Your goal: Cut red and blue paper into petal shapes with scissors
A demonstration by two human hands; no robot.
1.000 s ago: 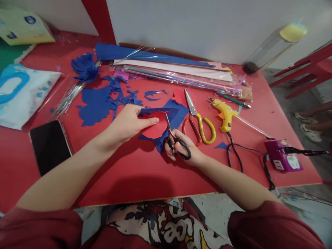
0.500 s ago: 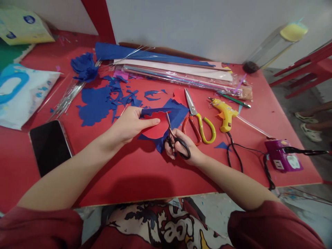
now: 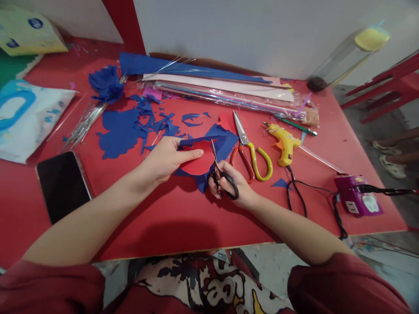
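Note:
My left hand [image 3: 170,158] pinches a red petal-shaped template [image 3: 199,163] together with a blue sheet [image 3: 193,141] behind it, thumb on the red face. Black-handled scissors [image 3: 229,185] are in my right hand [image 3: 240,187], their blades at the right edge of the red template. More blue sheet [image 3: 225,139] lies under and beyond my hands. Several cut blue petal pieces [image 3: 121,131] and scraps [image 3: 166,126] are spread to the left. A blue flower [image 3: 106,85] on wire stems lies farther back.
Larger scissors with red and yellow handles [image 3: 262,163] lie to the right. Beyond them are a yellow glue gun [image 3: 283,141] and a purple power socket [image 3: 356,196] with cords. At left are a phone [image 3: 63,185] and a wipes pack [image 3: 36,122]. Rolled sheets [image 3: 196,72] line the back.
The red template and blue sheet have shifted very slightly right in my left hand. The scissor blades look closer together at the template's edge.

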